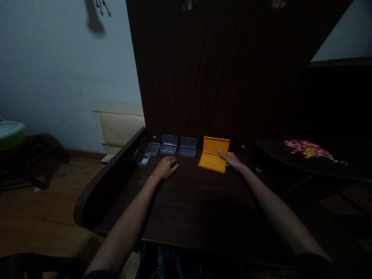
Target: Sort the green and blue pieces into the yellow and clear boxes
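Observation:
My left hand (165,167) rests knuckles-up on the dark wooden desk (188,205), its fingers curled over a small green and pink thing (175,165) that I cannot name. My right hand (232,159) touches the right edge of an open orange plastic box (213,155), fingers reaching along its raised lid. Several small clear plastic boxes (169,144) stand open in a row at the back of the desk, just beyond my left hand.
A dark wooden panel (221,69) rises behind the desk. A heap of small multicoloured pieces (308,148) lies on a dark side shelf at the right. A curved raised rim (107,174) bounds the desk's left side. Wooden floor and a stool lie at the left.

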Available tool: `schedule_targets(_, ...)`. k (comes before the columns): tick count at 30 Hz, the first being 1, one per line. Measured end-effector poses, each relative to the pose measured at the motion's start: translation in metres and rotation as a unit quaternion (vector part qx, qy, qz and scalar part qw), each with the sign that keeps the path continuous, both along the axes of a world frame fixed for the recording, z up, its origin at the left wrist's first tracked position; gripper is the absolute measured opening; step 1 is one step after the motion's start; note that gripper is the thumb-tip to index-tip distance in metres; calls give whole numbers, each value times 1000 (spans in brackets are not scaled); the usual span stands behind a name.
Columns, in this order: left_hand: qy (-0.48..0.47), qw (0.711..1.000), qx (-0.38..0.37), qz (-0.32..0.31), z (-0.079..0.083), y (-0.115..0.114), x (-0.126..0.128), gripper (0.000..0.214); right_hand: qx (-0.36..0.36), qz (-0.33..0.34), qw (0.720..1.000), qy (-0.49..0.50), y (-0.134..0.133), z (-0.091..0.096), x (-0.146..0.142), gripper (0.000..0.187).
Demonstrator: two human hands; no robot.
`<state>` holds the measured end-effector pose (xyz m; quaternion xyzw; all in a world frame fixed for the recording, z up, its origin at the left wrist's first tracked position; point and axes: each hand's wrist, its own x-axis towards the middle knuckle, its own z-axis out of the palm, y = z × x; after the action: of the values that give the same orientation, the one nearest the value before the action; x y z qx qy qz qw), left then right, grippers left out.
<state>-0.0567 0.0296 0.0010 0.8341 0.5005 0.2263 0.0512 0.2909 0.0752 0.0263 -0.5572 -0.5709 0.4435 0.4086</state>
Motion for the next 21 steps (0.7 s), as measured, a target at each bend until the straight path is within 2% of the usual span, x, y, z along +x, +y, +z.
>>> schedule_targets(10,1,1000,4,-1,1,-2,0,32,-4,-31,999,-31,27,-11,4,52)
schedule_targets(21,-6,1000,10,-8,-2,1,-4,31,-16,-129,985,-109,45,-21,4,41)
